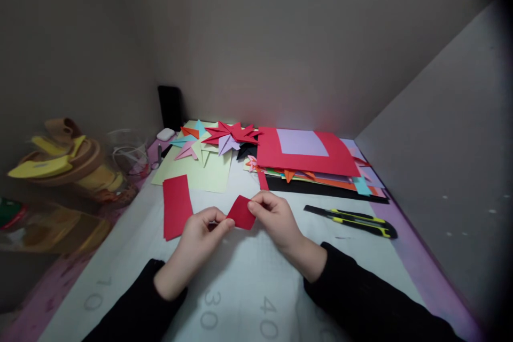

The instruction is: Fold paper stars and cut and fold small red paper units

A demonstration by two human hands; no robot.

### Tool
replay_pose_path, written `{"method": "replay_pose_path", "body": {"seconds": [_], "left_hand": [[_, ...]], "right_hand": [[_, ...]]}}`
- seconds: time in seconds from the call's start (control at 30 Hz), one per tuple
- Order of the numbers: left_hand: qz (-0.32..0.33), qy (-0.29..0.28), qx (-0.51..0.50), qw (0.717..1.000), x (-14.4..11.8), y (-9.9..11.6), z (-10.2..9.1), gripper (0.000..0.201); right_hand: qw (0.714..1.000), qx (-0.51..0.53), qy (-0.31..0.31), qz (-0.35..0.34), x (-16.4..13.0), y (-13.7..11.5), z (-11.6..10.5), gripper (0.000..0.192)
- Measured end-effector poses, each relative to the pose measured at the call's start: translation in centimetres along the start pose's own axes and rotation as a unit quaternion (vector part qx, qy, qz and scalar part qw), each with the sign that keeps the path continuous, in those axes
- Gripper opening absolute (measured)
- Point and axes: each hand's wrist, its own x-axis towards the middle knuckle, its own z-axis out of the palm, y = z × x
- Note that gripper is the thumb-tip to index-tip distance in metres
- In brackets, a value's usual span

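Observation:
A small red paper square point(241, 212) is held up over the white mat, turned so that it looks like a diamond. My left hand point(200, 235) pinches its left corner between thumb and finger. At the opposite corner my right hand point(278, 219) grips it the same way. Just left of my left hand lies a stack of red paper rectangles point(177, 206). A black and yellow utility knife point(352, 220) rests on the mat to the right of my right hand.
Folded paper stars point(230, 133) lie at the back on pale green paper point(212, 176). Beside them is a pile of coloured sheets topped by red paper point(268, 149). A black phone point(170, 107) leans on the wall. Jars and a lidded container point(96, 171) stand left.

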Motion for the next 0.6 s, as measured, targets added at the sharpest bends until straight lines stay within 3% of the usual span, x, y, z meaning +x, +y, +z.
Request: {"method": "replay_pose_path", "body": {"seconds": [0.07, 0.23, 0.4, 0.6], "left_hand": [[-0.006, 0.007, -0.022, 1.000, 0.0, -0.3, 0.4, 0.023], [-0.045, -0.034, -0.020, 0.998, 0.2, -0.8, 1.4, 0.028], [-0.068, -0.011, 0.003, 0.998, 0.3, -0.9, 1.7, 0.031], [-0.089, -0.038, -0.151, 0.984, 0.3, -2.2, 2.8, 0.028]], "right_hand": [[1.000, 0.017, 0.004, 0.009, 0.0, 0.1, 0.2, 0.020], [0.998, 0.054, 0.006, 0.032, -0.5, 0.0, 0.8, 0.021], [0.997, 0.067, 0.016, 0.038, -0.5, 0.0, 0.9, 0.020], [0.996, 0.083, 0.011, 0.042, -0.5, 0.1, 1.1, 0.019]]}}
